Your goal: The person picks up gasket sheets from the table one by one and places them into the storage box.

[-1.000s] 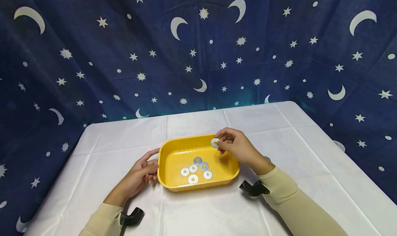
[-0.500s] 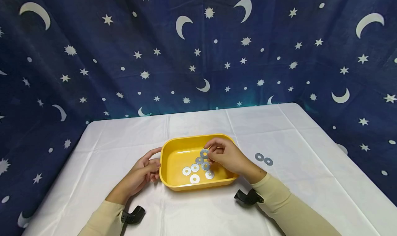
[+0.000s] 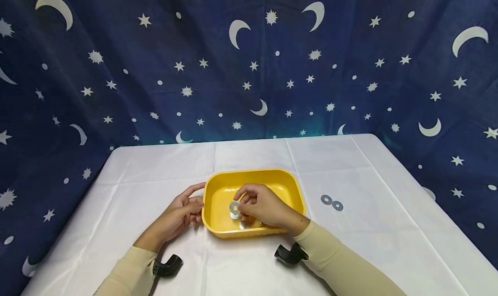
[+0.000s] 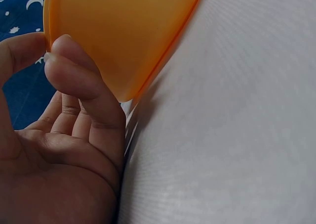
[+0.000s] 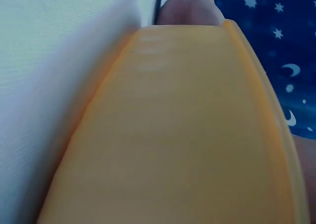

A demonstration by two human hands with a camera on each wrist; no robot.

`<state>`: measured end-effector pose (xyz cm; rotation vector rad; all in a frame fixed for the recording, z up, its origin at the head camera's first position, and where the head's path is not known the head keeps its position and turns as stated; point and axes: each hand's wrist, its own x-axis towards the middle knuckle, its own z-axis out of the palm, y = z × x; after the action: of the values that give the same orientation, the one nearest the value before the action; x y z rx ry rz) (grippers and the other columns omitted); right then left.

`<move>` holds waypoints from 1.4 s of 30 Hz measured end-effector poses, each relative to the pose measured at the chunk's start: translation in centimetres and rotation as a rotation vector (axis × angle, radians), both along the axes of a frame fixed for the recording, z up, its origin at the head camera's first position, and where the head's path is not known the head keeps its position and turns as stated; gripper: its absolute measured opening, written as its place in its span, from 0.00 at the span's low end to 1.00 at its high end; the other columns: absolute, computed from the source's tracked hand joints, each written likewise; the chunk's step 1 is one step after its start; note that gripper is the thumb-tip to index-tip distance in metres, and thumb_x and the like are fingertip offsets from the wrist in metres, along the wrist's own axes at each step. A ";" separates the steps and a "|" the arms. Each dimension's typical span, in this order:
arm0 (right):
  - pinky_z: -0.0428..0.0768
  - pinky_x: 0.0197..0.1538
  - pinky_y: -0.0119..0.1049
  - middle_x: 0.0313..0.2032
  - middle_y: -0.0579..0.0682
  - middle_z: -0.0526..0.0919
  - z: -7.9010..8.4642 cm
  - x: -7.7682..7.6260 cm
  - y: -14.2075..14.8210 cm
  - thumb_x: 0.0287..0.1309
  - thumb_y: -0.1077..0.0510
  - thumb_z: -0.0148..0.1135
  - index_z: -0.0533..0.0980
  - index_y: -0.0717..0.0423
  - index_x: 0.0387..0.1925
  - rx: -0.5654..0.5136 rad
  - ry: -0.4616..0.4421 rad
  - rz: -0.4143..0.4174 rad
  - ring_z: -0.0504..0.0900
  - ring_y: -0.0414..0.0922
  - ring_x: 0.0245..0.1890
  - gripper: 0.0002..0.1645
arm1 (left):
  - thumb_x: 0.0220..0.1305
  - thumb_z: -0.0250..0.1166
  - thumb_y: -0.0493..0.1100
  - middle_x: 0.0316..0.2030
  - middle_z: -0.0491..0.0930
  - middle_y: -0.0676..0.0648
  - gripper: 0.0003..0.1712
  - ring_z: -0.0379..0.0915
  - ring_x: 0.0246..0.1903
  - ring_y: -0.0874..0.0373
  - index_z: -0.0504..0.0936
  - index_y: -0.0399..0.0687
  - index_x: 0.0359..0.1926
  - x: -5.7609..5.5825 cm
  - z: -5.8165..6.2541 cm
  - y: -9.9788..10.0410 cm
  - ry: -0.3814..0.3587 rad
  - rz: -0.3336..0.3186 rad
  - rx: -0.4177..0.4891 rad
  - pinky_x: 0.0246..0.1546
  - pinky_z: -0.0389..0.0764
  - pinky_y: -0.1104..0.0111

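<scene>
Silver washers lie on the floor of the yellow plastic tray (image 3: 294,192) in the head view, partly covered by my right hand (image 3: 262,205). Between thumb and fingers that hand pinches one washer (image 3: 234,208) above the tray floor, with another washer (image 3: 234,216) just below it. My left hand (image 3: 179,214) rests at the tray's left end, index finger and thumb touching the outside near the rim. The left wrist view shows those fingertips against the tray wall (image 4: 123,36). In the right wrist view the tray's outer side (image 5: 173,125) fills most of the picture and hides the right fingers.
Two loose washers (image 3: 332,202) lie side by side on the white tablecloth (image 3: 373,235), right of the tray. Behind the table hangs a dark blue curtain (image 3: 218,62) with moons and stars. A black wrist camera mount (image 3: 291,254) sits below the right wrist.
My right hand has carried the washer leftward and down, from the tray's far right rim to above its left half. The left hand stays at the tray's end.
</scene>
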<state>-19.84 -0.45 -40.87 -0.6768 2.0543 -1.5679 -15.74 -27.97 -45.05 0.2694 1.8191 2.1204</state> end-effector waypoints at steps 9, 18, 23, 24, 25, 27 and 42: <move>0.83 0.25 0.38 0.27 0.60 0.82 -0.3 -0.4 -1.5 0.61 0.68 0.62 0.78 0.60 0.39 0.113 0.061 -0.005 0.82 0.50 0.20 0.05 | 0.72 0.54 0.35 0.33 0.76 0.55 0.37 0.73 0.23 0.65 0.49 0.43 0.76 -0.1 0.1 -0.1 -0.015 0.002 0.013 0.23 0.73 0.77; 0.73 0.22 0.28 0.23 0.50 0.78 -0.8 -1.0 -1.8 0.59 0.70 0.58 0.79 0.59 0.37 0.223 0.225 -0.122 0.78 0.42 0.17 0.07 | 0.72 0.58 0.37 0.33 0.77 0.54 0.39 0.73 0.23 0.64 0.48 0.45 0.76 0.0 0.2 0.2 -0.009 0.011 -0.023 0.23 0.74 0.76; 0.69 0.23 0.27 0.21 0.46 0.76 -1.0 -1.1 -1.8 0.57 0.69 0.60 0.79 0.57 0.34 0.318 0.335 -0.187 0.71 0.38 0.17 0.06 | 0.72 0.59 0.37 0.33 0.77 0.53 0.40 0.73 0.22 0.64 0.48 0.45 0.76 0.0 0.1 0.2 0.001 0.020 -0.053 0.23 0.74 0.76; 0.69 0.24 0.26 0.21 0.46 0.76 -1.0 -1.2 -1.8 0.57 0.68 0.62 0.79 0.57 0.34 0.333 0.348 -0.199 0.70 0.38 0.18 0.05 | 0.72 0.59 0.37 0.33 0.77 0.53 0.40 0.73 0.22 0.64 0.47 0.44 0.76 0.0 0.1 0.2 0.004 0.020 -0.054 0.23 0.74 0.76; 0.69 0.24 0.27 0.20 0.46 0.76 -1.1 -1.2 -1.8 0.58 0.67 0.63 0.79 0.56 0.34 0.345 0.352 -0.209 0.70 0.38 0.18 0.04 | 0.72 0.59 0.37 0.34 0.77 0.53 0.40 0.73 0.23 0.64 0.47 0.43 0.76 0.0 0.0 0.2 0.010 0.018 -0.053 0.23 0.74 0.76; 0.69 0.24 0.27 0.20 0.45 0.75 -1.1 -1.2 -1.8 0.58 0.64 0.66 0.79 0.55 0.33 0.364 0.360 -0.226 0.70 0.38 0.19 0.03 | 0.72 0.59 0.37 0.34 0.78 0.53 0.40 0.73 0.23 0.64 0.47 0.42 0.76 -0.1 -0.1 0.2 0.021 0.013 -0.049 0.23 0.74 0.76; 0.75 0.33 0.29 0.24 0.45 0.78 -1.2 -1.1 -2.0 0.56 0.65 0.68 0.81 0.57 0.31 0.432 0.432 -0.230 0.74 0.40 0.26 0.02 | 0.72 0.58 0.37 0.35 0.78 0.53 0.40 0.74 0.24 0.64 0.47 0.43 0.76 0.1 -0.1 0.0 0.018 0.017 -0.056 0.23 0.74 0.77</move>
<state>-20.97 -2.43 -42.07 -0.6723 2.7612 -1.0842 -15.68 -27.93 -45.11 0.2611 1.8942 2.0805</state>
